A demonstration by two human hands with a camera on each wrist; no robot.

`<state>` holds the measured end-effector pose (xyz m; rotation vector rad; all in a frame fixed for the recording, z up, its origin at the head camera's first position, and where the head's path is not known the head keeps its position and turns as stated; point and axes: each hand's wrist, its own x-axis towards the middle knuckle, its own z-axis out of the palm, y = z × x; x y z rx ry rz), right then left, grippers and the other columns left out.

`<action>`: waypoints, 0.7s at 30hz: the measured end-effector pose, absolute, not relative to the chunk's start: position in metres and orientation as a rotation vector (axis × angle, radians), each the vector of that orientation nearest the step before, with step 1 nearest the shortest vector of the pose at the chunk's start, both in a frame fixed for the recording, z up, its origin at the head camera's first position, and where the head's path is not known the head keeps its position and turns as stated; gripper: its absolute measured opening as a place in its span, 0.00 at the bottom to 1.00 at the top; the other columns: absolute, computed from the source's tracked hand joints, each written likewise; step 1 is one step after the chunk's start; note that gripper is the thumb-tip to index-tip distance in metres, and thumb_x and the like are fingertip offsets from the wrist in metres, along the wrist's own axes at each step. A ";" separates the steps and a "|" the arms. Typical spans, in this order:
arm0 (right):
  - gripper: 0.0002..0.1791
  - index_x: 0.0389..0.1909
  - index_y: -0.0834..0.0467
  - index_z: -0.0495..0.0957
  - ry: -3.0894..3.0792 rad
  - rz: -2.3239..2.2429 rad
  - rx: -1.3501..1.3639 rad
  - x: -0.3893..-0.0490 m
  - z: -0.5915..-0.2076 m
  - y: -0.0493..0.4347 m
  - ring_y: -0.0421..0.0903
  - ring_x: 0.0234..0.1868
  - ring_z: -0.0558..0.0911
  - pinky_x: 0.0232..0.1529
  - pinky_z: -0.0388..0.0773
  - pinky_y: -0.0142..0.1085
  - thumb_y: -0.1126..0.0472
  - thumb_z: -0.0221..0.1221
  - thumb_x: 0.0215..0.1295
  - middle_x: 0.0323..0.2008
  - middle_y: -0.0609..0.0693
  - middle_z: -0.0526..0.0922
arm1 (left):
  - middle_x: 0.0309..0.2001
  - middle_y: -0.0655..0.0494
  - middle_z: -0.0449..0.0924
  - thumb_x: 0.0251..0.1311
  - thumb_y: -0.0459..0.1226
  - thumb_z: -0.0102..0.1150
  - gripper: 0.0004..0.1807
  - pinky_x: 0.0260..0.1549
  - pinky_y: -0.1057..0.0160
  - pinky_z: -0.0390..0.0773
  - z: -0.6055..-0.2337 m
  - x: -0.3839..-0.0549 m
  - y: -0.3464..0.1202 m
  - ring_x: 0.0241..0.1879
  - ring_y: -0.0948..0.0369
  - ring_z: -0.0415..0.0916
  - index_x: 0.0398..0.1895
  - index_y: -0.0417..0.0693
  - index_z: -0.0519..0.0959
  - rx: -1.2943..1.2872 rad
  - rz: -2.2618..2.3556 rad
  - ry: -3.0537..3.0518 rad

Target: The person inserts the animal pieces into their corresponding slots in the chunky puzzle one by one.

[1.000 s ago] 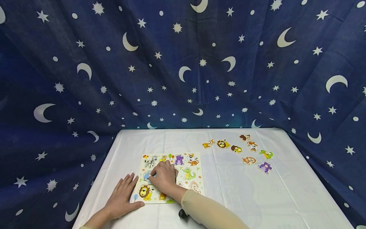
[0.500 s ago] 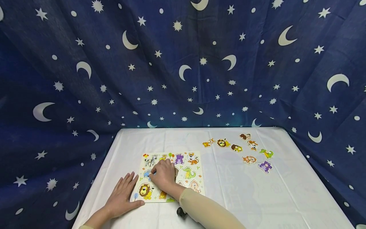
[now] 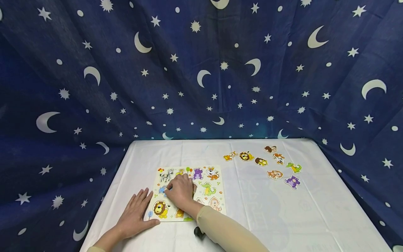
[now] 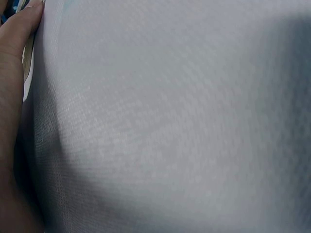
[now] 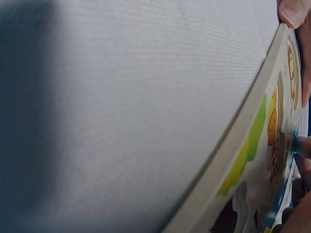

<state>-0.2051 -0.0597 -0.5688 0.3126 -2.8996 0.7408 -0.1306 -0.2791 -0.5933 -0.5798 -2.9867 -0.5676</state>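
Note:
A white puzzle board (image 3: 198, 217) with printed animals lies on the table in the head view. My left hand (image 3: 134, 211) rests flat with spread fingers at the board's left side, its thumb at the near left corner. Over the middle of the board, my right hand (image 3: 182, 190) has curled fingers and pinches a blue puzzle piece (image 3: 162, 190) at the elephant spot. In the right wrist view, fingertips (image 5: 303, 145) meet the blue piece low over the board. My right hand hides the middle pictures. The left wrist view shows mostly cloth and part of my left hand (image 4: 12, 73).
Loose animal pieces lie at the back right of the white table (image 3: 267, 217), among them a lion (image 3: 246, 156), a crocodile (image 3: 294, 167) and a purple bear (image 3: 292, 182). A small black object (image 3: 198, 232) sits below my right forearm. A starry blue curtain (image 3: 201, 105) hangs behind.
The head view has tilted slightly, so the scene sits a little higher. Both hands keep nearly the same places, the right still at the blue piece.

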 end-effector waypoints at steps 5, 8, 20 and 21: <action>0.05 0.25 0.38 0.89 -2.901 0.727 0.297 -0.205 -0.569 -0.060 0.43 0.42 0.72 0.43 0.70 0.40 0.44 0.71 0.55 0.33 0.36 0.77 | 0.79 0.41 0.56 0.50 0.71 0.66 0.60 0.77 0.49 0.39 -0.592 -0.131 -0.279 0.78 0.41 0.48 0.79 0.43 0.62 -0.580 -0.562 -2.988; 0.05 0.26 0.38 0.89 -2.904 0.717 0.313 -0.206 -0.570 -0.060 0.43 0.42 0.71 0.44 0.70 0.40 0.44 0.71 0.55 0.33 0.37 0.78 | 0.78 0.41 0.56 0.50 0.70 0.66 0.60 0.77 0.49 0.40 -0.593 -0.131 -0.279 0.78 0.41 0.48 0.78 0.43 0.62 -0.589 -0.556 -2.978; 0.06 0.27 0.38 0.90 -2.898 0.676 0.359 -0.207 -0.571 -0.058 0.43 0.41 0.71 0.43 0.68 0.40 0.42 0.71 0.56 0.32 0.36 0.77 | 0.79 0.41 0.55 0.50 0.70 0.66 0.60 0.77 0.47 0.41 -0.592 -0.131 -0.277 0.78 0.41 0.47 0.79 0.43 0.61 -0.589 -0.570 -2.989; 0.06 0.27 0.38 0.90 -2.895 0.676 0.360 -0.208 -0.571 -0.058 0.43 0.41 0.71 0.43 0.68 0.40 0.42 0.71 0.56 0.32 0.36 0.77 | 0.79 0.41 0.55 0.51 0.70 0.66 0.60 0.77 0.47 0.41 -0.592 -0.131 -0.277 0.78 0.41 0.47 0.79 0.43 0.61 -0.585 -0.571 -2.994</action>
